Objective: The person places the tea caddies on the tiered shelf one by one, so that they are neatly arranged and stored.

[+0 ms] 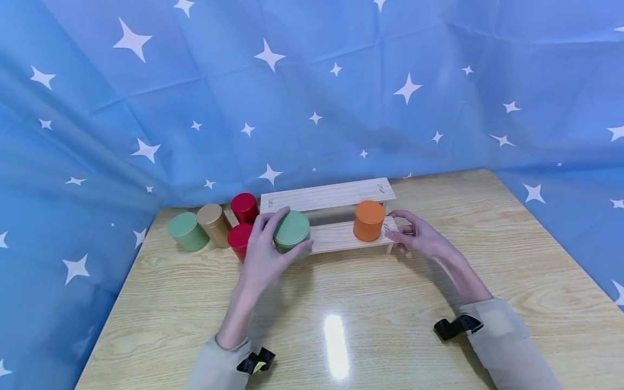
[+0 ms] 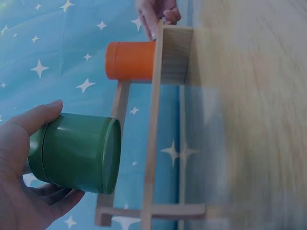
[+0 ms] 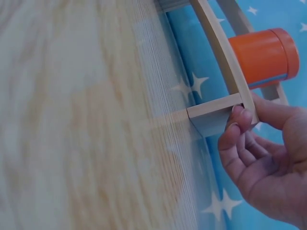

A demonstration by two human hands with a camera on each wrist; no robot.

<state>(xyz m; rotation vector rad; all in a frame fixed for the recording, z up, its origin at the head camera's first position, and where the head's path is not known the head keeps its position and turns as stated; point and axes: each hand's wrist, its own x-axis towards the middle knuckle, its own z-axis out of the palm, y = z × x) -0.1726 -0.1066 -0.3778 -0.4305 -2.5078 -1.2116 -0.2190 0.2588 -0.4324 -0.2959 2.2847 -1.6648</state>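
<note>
My left hand [image 1: 263, 254] grips a short green canister [image 1: 292, 232] from its left side, thumb and fingers spread round it. In the left wrist view this canister [image 2: 79, 153] hangs a little above the lower board, a gap showing under its base. The two-tier wooden rack [image 1: 331, 237] stands on the table. An orange canister [image 1: 369, 221] rests upright near the right end of its lower tier. My right hand [image 1: 419, 235] pinches the right end of that lower board, thumb and fingertips at its corner, as the right wrist view also shows with the hand [image 3: 268, 158] beside the support.
Left of the rack stand another green canister [image 1: 188, 232], a taller gold canister [image 1: 214, 225] and two red canisters, one behind [image 1: 245, 207] and one in front [image 1: 239, 241] partly hidden by my left hand. A blue star-patterned cloth [image 1: 312, 108] hangs behind the wooden table [image 1: 390, 314].
</note>
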